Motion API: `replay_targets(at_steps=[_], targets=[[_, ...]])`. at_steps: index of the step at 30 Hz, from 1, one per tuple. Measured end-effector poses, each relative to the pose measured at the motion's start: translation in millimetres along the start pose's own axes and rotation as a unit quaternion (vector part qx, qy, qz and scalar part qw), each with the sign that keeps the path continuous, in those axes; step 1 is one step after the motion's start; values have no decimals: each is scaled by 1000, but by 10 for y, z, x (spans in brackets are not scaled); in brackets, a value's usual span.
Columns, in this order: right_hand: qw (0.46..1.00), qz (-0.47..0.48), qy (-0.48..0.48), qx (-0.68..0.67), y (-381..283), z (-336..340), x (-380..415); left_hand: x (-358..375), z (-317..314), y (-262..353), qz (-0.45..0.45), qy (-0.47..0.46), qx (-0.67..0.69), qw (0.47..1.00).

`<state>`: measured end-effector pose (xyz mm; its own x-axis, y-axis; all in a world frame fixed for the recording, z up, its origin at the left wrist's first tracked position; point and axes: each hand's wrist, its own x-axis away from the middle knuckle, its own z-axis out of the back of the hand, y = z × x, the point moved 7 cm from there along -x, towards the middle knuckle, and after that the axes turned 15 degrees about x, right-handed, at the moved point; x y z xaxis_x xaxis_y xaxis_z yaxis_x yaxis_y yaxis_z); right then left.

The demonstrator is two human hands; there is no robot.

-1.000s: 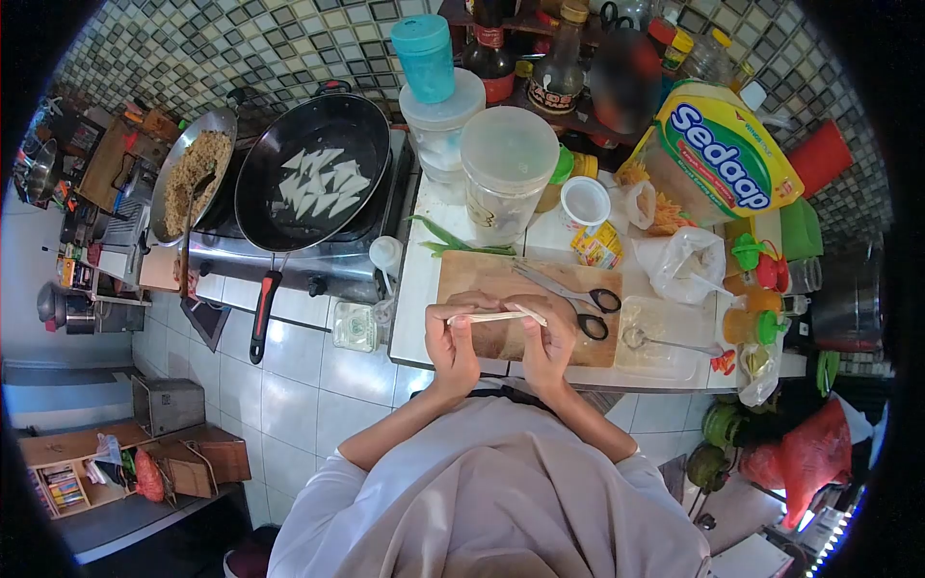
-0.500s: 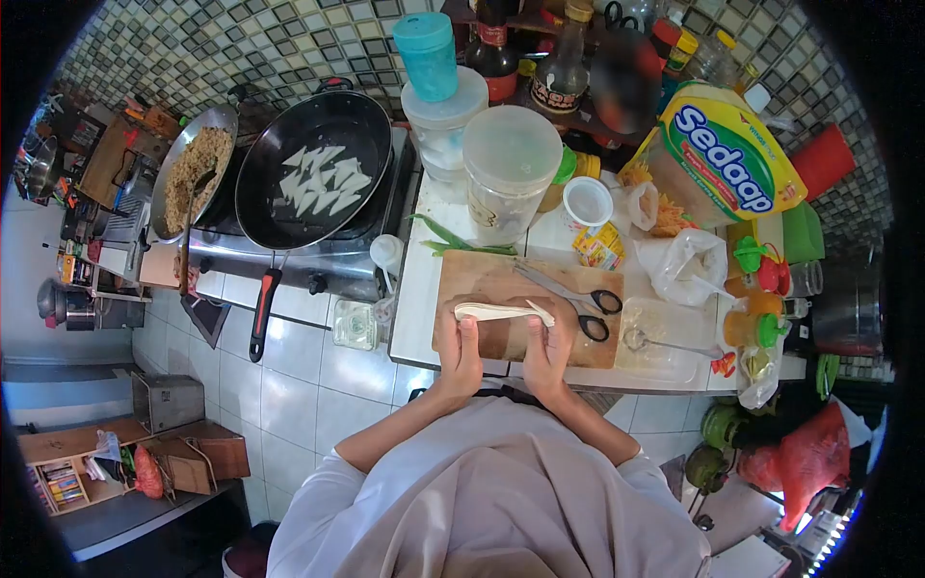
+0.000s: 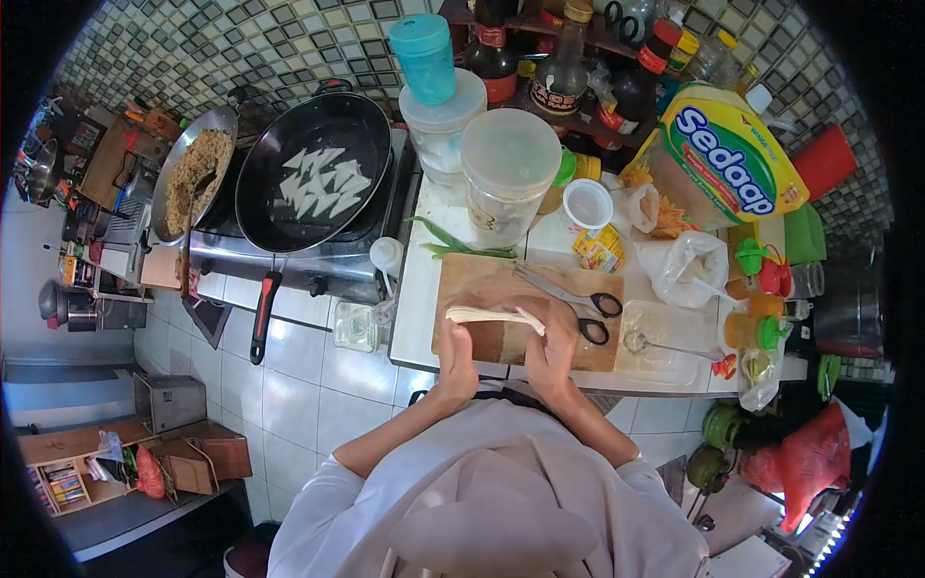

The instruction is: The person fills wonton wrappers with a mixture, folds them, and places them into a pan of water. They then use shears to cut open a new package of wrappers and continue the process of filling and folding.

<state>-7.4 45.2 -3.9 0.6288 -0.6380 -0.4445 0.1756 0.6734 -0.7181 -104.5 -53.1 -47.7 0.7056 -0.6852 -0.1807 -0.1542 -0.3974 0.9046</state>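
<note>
A stack of thin, pale, flat sheets (image 3: 491, 315) is held above the wooden cutting board (image 3: 462, 279). My left hand (image 3: 457, 356) grips its left end, and my right hand (image 3: 549, 352) grips its right end, where a corner sticks up. Fingers of both hands are partly hidden behind the stack. Black-handled scissors (image 3: 568, 292) lie on the board, right of my right hand. Pale cut triangles (image 3: 326, 181) rest in the black pan (image 3: 260, 193) on the stove at the left.
Left of the black pan stands a wok (image 3: 227, 119) of brown food. Behind the board are green leaves (image 3: 448, 239), a large lidded tub (image 3: 511, 164) and a white bowl (image 3: 588, 203). A clear tray (image 3: 665, 323) with a spoon lies right of the board.
Both hands have shifted slightly with the stack. Its left end has moved a little left, its right end now tilts lower, and its near face looks flatter.
</note>
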Motion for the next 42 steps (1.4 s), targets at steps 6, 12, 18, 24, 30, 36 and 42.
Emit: replay_targets(at_steps=[6, 12, 18, 24, 30, 36, 42], targets=[[992, 128, 16, -10, -268, 215, -301, -18, -3, -23, 230, 96, 340, 907], [971, 231, -43, -32, -377, 263, -374, 137, -315, 79, 542, -64, 586, 599], [942, 294, -117, 113, -342, 256, -338, 20, -68, 109, 426, 33, 296, 854], [931, 306, -104, 170, -313, 130, -274, -72, 230, 318, 350, -23, 99, 931], [927, 192, -185, 265, -119, 231, -281, 30, 539, 237, 335, -22, -120, 934], [914, -53, -220, 336, 289, 802, -117, 52, 647, 254, 356, -4, -136, 925], [932, -62, -186, 306, 367, 849, 4, -37, 647, 346, 337, -4, -202, 919]])
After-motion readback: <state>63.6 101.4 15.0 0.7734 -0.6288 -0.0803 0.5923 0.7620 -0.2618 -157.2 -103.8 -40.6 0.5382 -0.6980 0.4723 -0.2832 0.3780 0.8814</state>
